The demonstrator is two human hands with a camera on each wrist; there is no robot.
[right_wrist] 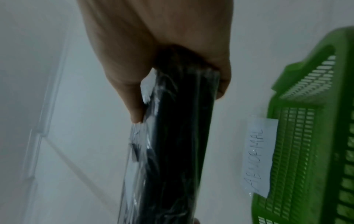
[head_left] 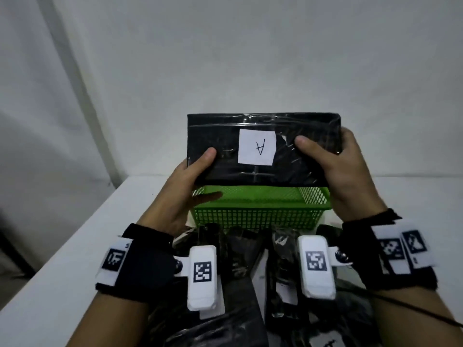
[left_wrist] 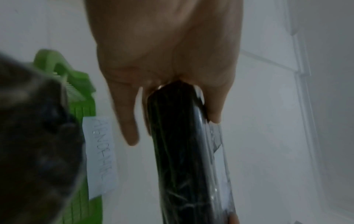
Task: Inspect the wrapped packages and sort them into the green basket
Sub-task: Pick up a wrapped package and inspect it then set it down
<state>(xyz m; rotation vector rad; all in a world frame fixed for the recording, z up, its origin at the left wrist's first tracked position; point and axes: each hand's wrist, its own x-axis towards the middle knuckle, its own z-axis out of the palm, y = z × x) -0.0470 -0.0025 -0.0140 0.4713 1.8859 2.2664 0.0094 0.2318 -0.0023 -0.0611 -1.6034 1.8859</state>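
Note:
A flat black package [head_left: 263,149] wrapped in clear film carries a white label [head_left: 256,147] marked "A". I hold it up over the green basket [head_left: 260,209]. My left hand [head_left: 190,176] grips its left end, thumb on top. At the other end my right hand [head_left: 333,169] grips it, thumb on the face. In the left wrist view the package [left_wrist: 182,151] shows edge-on between thumb and fingers of the left hand [left_wrist: 172,84]. In the right wrist view the package [right_wrist: 178,144] sits edge-on in the right hand [right_wrist: 172,72].
Several more black wrapped packages [head_left: 240,266] lie heaped on the white table [head_left: 62,271] in front of the basket. A paper tag [right_wrist: 258,156] reading "ABNORMAL" is stuck on the basket's side [right_wrist: 306,144]. White walls stand behind and to the left.

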